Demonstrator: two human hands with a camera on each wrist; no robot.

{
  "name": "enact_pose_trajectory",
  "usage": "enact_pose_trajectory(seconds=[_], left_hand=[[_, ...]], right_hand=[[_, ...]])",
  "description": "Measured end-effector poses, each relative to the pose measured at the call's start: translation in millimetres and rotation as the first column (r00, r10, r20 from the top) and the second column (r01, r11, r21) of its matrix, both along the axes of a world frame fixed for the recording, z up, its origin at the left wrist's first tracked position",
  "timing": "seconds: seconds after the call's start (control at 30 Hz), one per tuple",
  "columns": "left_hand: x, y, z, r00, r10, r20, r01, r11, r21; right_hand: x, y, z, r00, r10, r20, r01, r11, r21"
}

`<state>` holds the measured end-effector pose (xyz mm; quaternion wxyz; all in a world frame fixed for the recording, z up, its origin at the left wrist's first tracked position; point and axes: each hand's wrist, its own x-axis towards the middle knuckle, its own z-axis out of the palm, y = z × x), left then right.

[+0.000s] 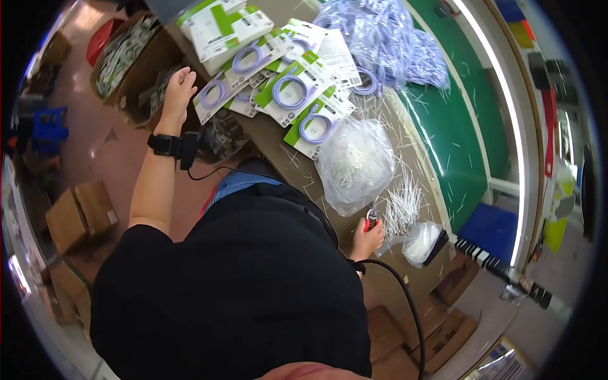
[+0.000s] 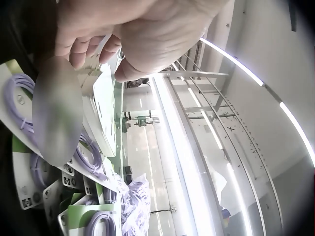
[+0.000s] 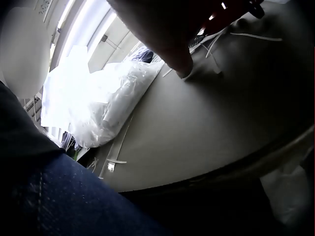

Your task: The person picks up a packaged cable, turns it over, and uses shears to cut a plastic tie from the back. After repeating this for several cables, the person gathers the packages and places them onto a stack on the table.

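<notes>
In the head view my left hand (image 1: 179,95) is raised at the table's left edge beside carded purple cables (image 1: 247,60), fingers loosely bent around nothing. The left wrist view has the same hand (image 2: 142,39) above a stack of cards (image 2: 101,105), with coiled cables (image 2: 91,152) below. My right hand (image 1: 368,240) grips red-handled cutters (image 1: 372,219) beside a pile of white strips (image 1: 405,202). Part of that hand (image 3: 170,44) and the red handles (image 3: 224,14) are dark in the right wrist view, low over the tabletop (image 3: 182,137).
A clear bag of white pieces (image 1: 354,166) sits mid-table, with a smaller bag (image 1: 422,243) near the right end. Bagged purple cables (image 1: 405,47) lie at the back, near a green mat (image 1: 453,136). Cardboard boxes (image 1: 138,79) holding cards stand left of the table.
</notes>
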<state>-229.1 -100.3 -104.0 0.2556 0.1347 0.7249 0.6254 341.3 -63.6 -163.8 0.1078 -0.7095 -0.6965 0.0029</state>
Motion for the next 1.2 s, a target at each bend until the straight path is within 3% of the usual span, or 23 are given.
enact_pose_trajectory(seconds=[0.03,0.07,0.17,0.23,0.3,0.33,0.4,0.5,0.57,0.63,0.67,0.73,0.77,0.83,0.87,0.9,0.93,1.0,1.07,1.17,1.2], left_hand=[[4,-9,-3,1.000,0.011,-0.023,-0.011,1.000,-0.017],[6,-18,-5,0.999,0.023,-0.049,-0.024,0.999,-0.034],[15,-49,-17,0.993,0.012,-0.115,-0.032,0.985,-0.168],[19,-64,-27,0.991,0.013,-0.136,-0.047,0.968,-0.248],[15,-73,-41,0.962,-0.102,-0.252,-0.007,0.918,-0.397],[12,-74,-46,0.966,-0.088,-0.245,-0.019,0.914,-0.405],[3,-66,-56,0.848,-0.279,-0.450,-0.055,0.799,-0.599],[-14,-43,-69,0.838,-0.337,-0.429,0.007,0.792,-0.610],[-30,-21,-75,0.818,-0.395,-0.418,0.065,0.785,-0.616],[-43,-3,-84,0.798,-0.546,-0.256,0.249,0.686,-0.684],[-47,3,-89,0.778,-0.605,-0.169,0.335,0.627,-0.704],[-52,10,-93,0.751,-0.646,-0.136,0.398,0.607,-0.688],[-54,10,-92,0.725,-0.679,-0.118,0.442,0.589,-0.676],[-67,4,-87,0.683,-0.725,-0.089,0.504,0.555,-0.661],[-70,-3,-80,0.697,-0.717,0.031,0.610,0.569,-0.552],[-73,-8,-72,0.688,-0.710,0.151,0.694,0.582,-0.425],[-74,-12,-65,0.659,-0.702,0.270,0.751,0.595,-0.286],[-77,-23,-51,0.639,-0.693,0.334,0.767,0.606,-0.209],[-76,-33,-41,0.593,-0.675,0.440,0.767,0.639,-0.053],[-63,-39,-39,0.599,-0.695,0.398,0.745,0.666,0.043],[-57,-34,-36,0.585,-0.715,0.383,0.759,0.649,0.053]], right_hand=[[0,-2,-2,0.983,0.046,0.180,-0.054,0.998,0.041],[5,2,-1,0.981,0.083,0.178,-0.091,0.995,0.035],[21,15,18,0.986,0.144,0.080,-0.122,0.966,-0.229],[18,26,53,0.983,0.155,0.095,-0.155,0.988,-0.008],[-5,41,105,0.955,0.278,-0.103,-0.249,0.940,0.232],[-24,45,130,0.951,0.293,-0.098,-0.266,0.938,0.222],[-74,48,167,0.699,0.509,-0.502,-0.525,0.842,0.123],[-170,45,167,0.270,0.254,-0.929,-0.763,0.644,-0.045],[-229,45,141,0.351,0.403,-0.845,-0.805,0.591,-0.053],[-269,51,91,0.591,0.541,-0.599,-0.701,0.712,-0.048],[-279,56,63,0.610,0.529,-0.591,-0.687,0.724,-0.061],[-300,62,29,0.820,0.470,-0.325,-0.462,0.880,0.107],[-307,65,27,0.827,0.464,-0.316,-0.459,0.883,0.097],[-321,74,31,0.840,0.207,-0.502,-0.278,0.958,-0.070],[-321,78,33,0.815,0.062,-0.577,-0.188,0.969,-0.161],[-318,83,30,0.819,0.047,-0.572,-0.169,0.972,-0.163],[-311,90,22,0.764,-0.031,-0.645,-0.169,0.955,-0.245],[-305,92,9,0.629,-0.196,-0.752,-0.208,0.890,-0.406],[-308,84,12,0.658,-0.203,-0.725,-0.204,0.879,-0.431],[-301,88,28,0.699,-0.198,-0.688,-0.161,0.893,-0.421],[-298,87,29,0.844,-0.026,-0.536,-0.130,0.959,-0.251]])
